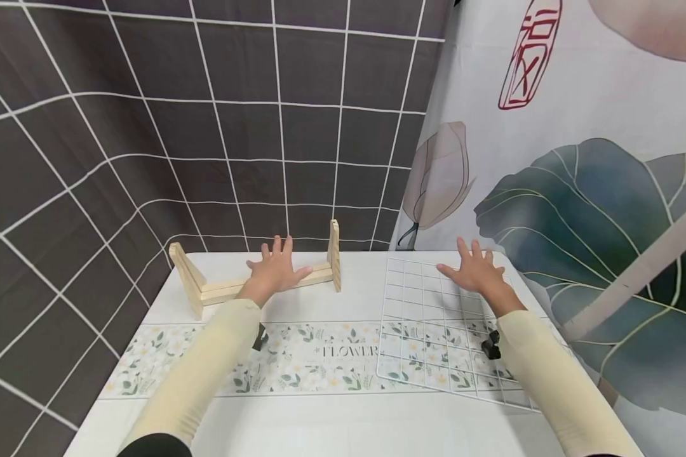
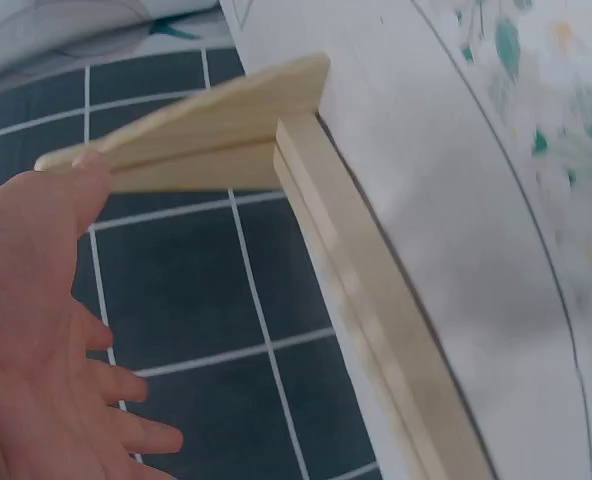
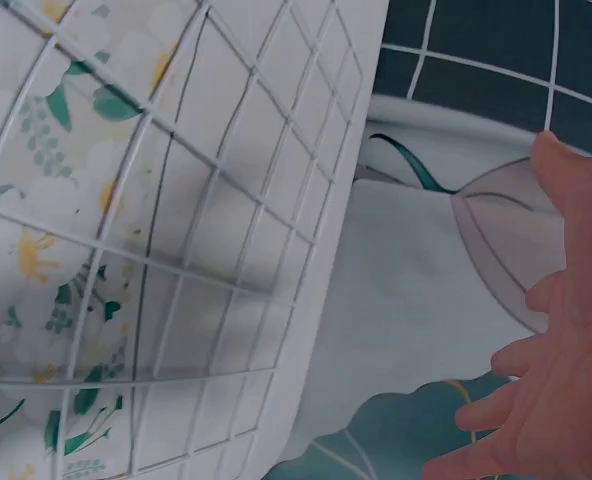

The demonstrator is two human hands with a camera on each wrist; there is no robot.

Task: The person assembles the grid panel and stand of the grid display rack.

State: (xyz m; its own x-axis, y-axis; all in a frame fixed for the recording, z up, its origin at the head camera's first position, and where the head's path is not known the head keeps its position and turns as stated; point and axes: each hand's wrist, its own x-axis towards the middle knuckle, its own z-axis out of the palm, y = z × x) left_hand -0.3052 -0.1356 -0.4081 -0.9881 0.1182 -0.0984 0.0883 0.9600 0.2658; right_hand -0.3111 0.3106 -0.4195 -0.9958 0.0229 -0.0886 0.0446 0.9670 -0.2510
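My left hand (image 1: 272, 271) is spread with straight fingers above a wooden stand (image 1: 224, 292), which has two upright end pieces joined by crossbars. In the left wrist view the same hand (image 2: 36, 330) shows its palm side, and the stand (image 2: 351, 290) lies beyond it; contact cannot be told. Over a white wire grid panel (image 1: 423, 317) my right hand (image 1: 476, 271) is also spread, holding nothing. The right wrist view shows that hand (image 3: 566, 350) apart from the grid (image 3: 216, 170), which lies flat on the table.
The white table (image 1: 297, 422) carries a floral band (image 1: 314, 355) with the word FLOWER. Dark cloth with white grid lines (image 1: 246, 133) hangs behind and at the left. A printed white curtain (image 1: 463, 82) hangs at the right, with a pale slanted bar (image 1: 634, 273) before it.
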